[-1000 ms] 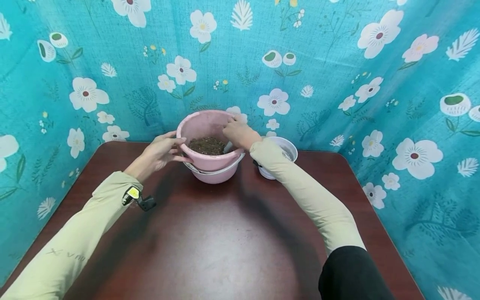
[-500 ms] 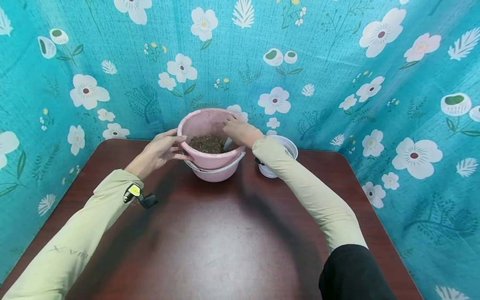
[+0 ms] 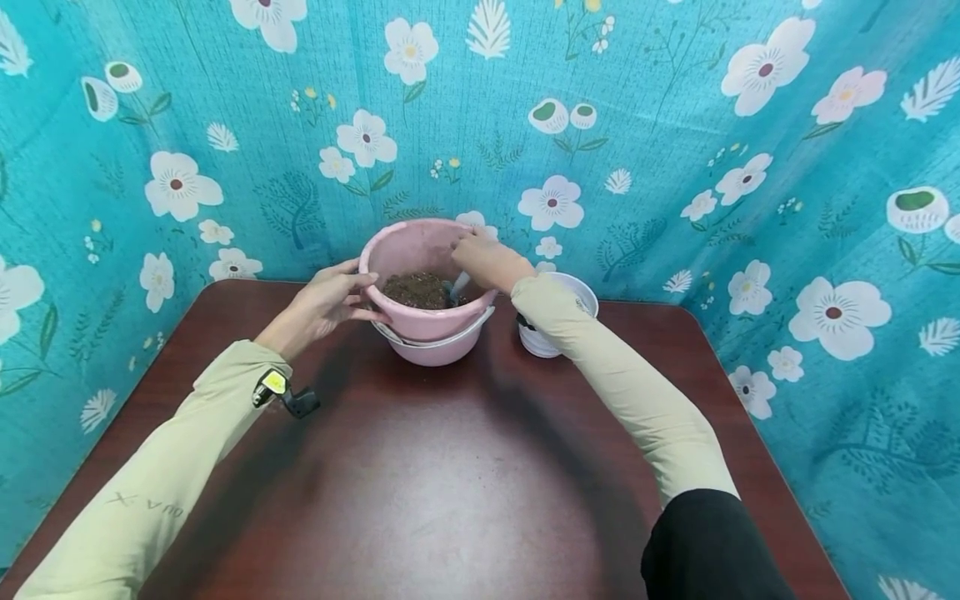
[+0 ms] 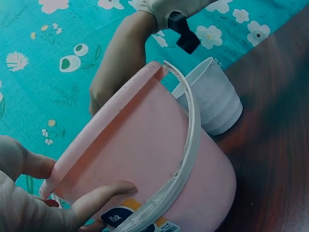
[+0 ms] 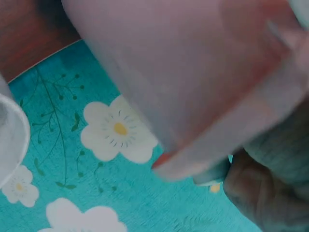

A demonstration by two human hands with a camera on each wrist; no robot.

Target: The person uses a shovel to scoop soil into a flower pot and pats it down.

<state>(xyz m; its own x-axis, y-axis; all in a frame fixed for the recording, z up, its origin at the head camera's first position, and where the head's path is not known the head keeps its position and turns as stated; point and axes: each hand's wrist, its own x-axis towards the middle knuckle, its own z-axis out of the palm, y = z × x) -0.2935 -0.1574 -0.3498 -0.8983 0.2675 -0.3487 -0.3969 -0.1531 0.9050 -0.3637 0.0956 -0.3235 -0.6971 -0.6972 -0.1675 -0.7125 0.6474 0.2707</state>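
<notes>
Holding soil [image 3: 412, 290]: pink bucket [image 3: 435, 322]; left hand [image 3: 327, 300] clamped on rim [image 3: 367, 252], right hand [image 3: 491, 260] on tool [image 3: 461, 282]

Open tabletop [image 3: 450, 467] before pink bucket [image 3: 438, 322], white pot [image 3: 538, 340] crowding its right, curtain [image 3: 465, 100] behind

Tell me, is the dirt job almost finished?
I can't say how close. Done: dirt is in the pink bucket. In hand: the left grip holds the bucket, and the right grip holds a pale tool reaching into the dirt. Left to do: perhaps lifting some dirt out; the white pot stands nearby, but its inside is mostly hidden.
</notes>
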